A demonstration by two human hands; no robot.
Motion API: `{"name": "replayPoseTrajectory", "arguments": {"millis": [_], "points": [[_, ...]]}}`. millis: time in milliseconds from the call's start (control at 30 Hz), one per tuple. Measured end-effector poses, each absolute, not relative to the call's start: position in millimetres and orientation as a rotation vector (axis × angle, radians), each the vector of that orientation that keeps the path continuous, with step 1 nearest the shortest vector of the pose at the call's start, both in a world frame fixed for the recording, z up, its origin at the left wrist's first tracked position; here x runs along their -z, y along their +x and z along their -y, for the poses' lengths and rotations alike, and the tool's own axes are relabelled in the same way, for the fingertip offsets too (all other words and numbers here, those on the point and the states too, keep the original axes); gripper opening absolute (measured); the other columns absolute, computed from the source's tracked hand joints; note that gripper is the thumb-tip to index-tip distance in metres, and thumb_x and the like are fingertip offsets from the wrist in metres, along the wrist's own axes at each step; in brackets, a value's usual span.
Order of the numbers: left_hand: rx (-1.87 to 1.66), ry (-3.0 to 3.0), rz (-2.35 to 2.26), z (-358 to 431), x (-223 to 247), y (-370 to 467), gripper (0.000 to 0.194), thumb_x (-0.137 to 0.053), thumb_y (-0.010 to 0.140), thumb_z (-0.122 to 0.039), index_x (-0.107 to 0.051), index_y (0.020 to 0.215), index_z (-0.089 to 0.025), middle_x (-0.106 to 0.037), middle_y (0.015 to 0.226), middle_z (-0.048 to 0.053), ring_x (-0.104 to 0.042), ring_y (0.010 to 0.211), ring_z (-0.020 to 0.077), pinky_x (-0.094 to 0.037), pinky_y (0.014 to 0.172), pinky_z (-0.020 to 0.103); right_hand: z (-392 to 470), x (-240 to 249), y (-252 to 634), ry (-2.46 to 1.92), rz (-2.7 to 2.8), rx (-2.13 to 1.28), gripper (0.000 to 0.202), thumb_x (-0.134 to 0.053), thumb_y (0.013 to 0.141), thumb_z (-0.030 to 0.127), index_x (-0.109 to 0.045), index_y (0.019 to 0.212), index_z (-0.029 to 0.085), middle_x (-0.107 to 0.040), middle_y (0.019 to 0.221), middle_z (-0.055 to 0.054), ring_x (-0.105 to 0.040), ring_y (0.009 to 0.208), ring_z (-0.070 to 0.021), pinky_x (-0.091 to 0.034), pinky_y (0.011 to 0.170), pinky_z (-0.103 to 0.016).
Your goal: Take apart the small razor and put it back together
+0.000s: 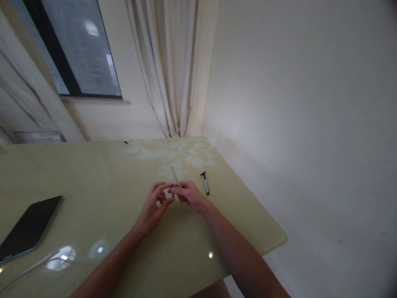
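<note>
Over the middle of the glossy table, my left hand [156, 203] pinches a small dark metallic piece [173, 193] between thumb and fingers. My right hand [190, 194] touches it from the other side, its fingers closed round a slim whitish stick [175, 175] that points up and away. Both hands meet at the small piece, whose details are too small to make out. Just right of my right hand, a razor [206, 183] with a dark head and a grey handle lies on the table.
The pale green table [248, 215] has a rounded corner at the right. A dark tablet [29, 225] and a white cable [29, 271] lie at the left. A tiny black object [125, 142] is near the far edge. Curtains, a window and a wall stand beyond.
</note>
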State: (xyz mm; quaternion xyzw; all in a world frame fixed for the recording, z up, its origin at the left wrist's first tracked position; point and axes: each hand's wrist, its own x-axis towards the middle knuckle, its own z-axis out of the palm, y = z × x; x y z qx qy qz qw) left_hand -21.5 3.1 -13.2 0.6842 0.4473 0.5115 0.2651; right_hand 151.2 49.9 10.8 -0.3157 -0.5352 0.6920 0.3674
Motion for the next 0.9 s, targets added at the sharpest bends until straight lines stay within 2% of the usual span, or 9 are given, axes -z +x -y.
{"name": "replayPoseTrajectory", "arguments": {"millis": [233,333,400,500,567,767,900], "points": [[-1.436,1.836,-1.18,-2.6,12.0,-22.1,0.034,-0.071,0.09,-0.033,-0.065,0.123,-0.027,-0.056,0.118,0.004,-0.054,0.07,0.0093,-0.051,0.065,0.026,-48.5,-11.0,150.4,-0.806,1.362,-1.808,0.032,-0.081,0.071,0.044,-0.072,0.081,0.015,-0.037,0.048,0.01,-0.023,0.044,-0.0058,-0.01,0.047,-0.027],[-1.43,1.787,-1.169,-3.9,12.6,-22.4,0.035,-0.07,0.089,-0.035,-0.066,0.122,-0.025,-0.06,0.105,0.003,-0.056,0.072,0.0115,-0.049,0.066,0.026,-48.6,-10.2,149.7,-0.784,1.363,-1.817,0.033,-0.081,0.072,0.045,-0.072,0.084,0.015,-0.036,0.052,0.01,-0.024,0.046,-0.0061,-0.012,0.047,-0.026],[-1.418,1.718,-1.197,-6.1,13.3,-24.8,0.038,-0.07,0.088,-0.038,-0.065,0.122,-0.022,-0.06,0.088,0.0,-0.056,0.07,0.0134,-0.048,0.065,0.027,-50.0,-9.5,150.3,-0.781,1.406,-1.791,0.037,-0.077,0.078,0.051,-0.073,0.087,0.016,-0.038,0.055,0.009,-0.024,0.046,-0.0065,-0.013,0.047,-0.026],[-1.431,1.573,-1.285,-10.1,12.9,-31.3,0.048,-0.07,0.086,-0.047,-0.062,0.123,-0.019,-0.055,0.072,-0.004,-0.054,0.063,0.0144,-0.043,0.058,0.025,-54.3,-8.3,154.0,-0.81,1.569,-1.683,0.051,-0.056,0.094,0.062,-0.075,0.09,0.015,-0.044,0.061,0.005,-0.029,0.049,-0.0077,-0.019,0.048,-0.025],[-1.459,1.487,-1.335,-12.2,11.1,-35.5,0.054,-0.071,0.084,-0.051,-0.06,0.125,-0.018,-0.054,0.07,-0.004,-0.052,0.059,0.0139,-0.039,0.055,0.024,-58.1,-7.4,157.3,-0.847,1.703,-1.516,0.053,-0.048,0.1,0.059,-0.077,0.091,0.015,-0.048,0.064,0.003,-0.036,0.053,-0.0089,-0.025,0.051,-0.025],[-1.51,1.386,-1.362,-13.6,5.7,-37.1,0.059,-0.073,0.079,-0.056,-0.062,0.123,-0.017,-0.053,0.069,-0.005,-0.047,0.058,0.0128,-0.035,0.053,0.023,-64.9,-4.1,164.0,-0.955,1.803,-0.922,0.027,-0.056,0.101,0.036,-0.075,0.097,0.017,-0.063,0.076,-0.001,-0.055,0.067,-0.0128,-0.041,0.065,-0.025],[-1.512,1.401,-1.341,-13.3,6.8,-35.7,0.057,-0.073,0.079,-0.056,-0.064,0.12,-0.017,-0.053,0.068,-0.005,-0.047,0.058,0.0127,-0.034,0.054,0.024,-64.2,-3.9,165.2,-0.916,1.877,-0.704,0.021,-0.059,0.1,0.027,-0.076,0.111,0.021,-0.072,0.1,-0.006,-0.062,0.087,-0.0166,-0.045,0.077,-0.027]]}}
